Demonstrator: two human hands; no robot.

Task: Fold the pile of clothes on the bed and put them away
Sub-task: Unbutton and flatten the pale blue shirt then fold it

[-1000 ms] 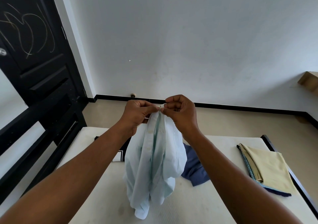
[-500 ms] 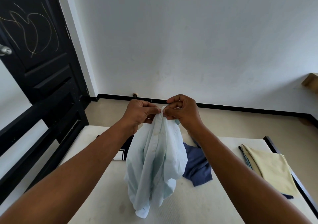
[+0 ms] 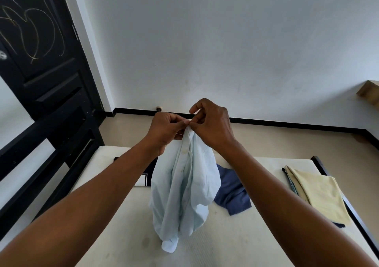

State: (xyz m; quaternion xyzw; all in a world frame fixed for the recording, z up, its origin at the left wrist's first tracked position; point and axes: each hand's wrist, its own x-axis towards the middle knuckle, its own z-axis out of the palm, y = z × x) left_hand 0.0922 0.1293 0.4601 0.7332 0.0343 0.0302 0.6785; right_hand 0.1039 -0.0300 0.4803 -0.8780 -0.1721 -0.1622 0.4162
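Head view: both hands meet in front of the chest at the top edge of a pale blue, thin cotton button-up shirt (image 3: pixel 184 184). The left hand (image 3: pixel 164 131) has thumb and curled fingers pinched on the cloth from the left. The right hand (image 3: pixel 213 127) pinches the same spot from the right with thumb and lower fingers, its forefinger lifted clear. It looks like a button or collar point is being worked, though the spot is too small to be sure.

The shirt hangs straight down from that single pinch, bunched, with its long axis vertical. Its lowest fold seems to reach the cream mattress of the bed (image 3: pixel 114 246). Neither hand is nearer; they touch at the top, so spreading the shirt flat would probably call for the hands to part sideways along that edge.

Count: one shirt in hand. Two loose garments lie behind it on the mattress, a navy blue cloth piece (image 3: pixel 231 192) to the right and a black garment with white lines (image 3: pixel 144 177) to the left, partly hidden. One folded pale yellow cloth (image 3: pixel 320 197) lies near the bed's right edge, on top of darker pieces whose number cannot be told.
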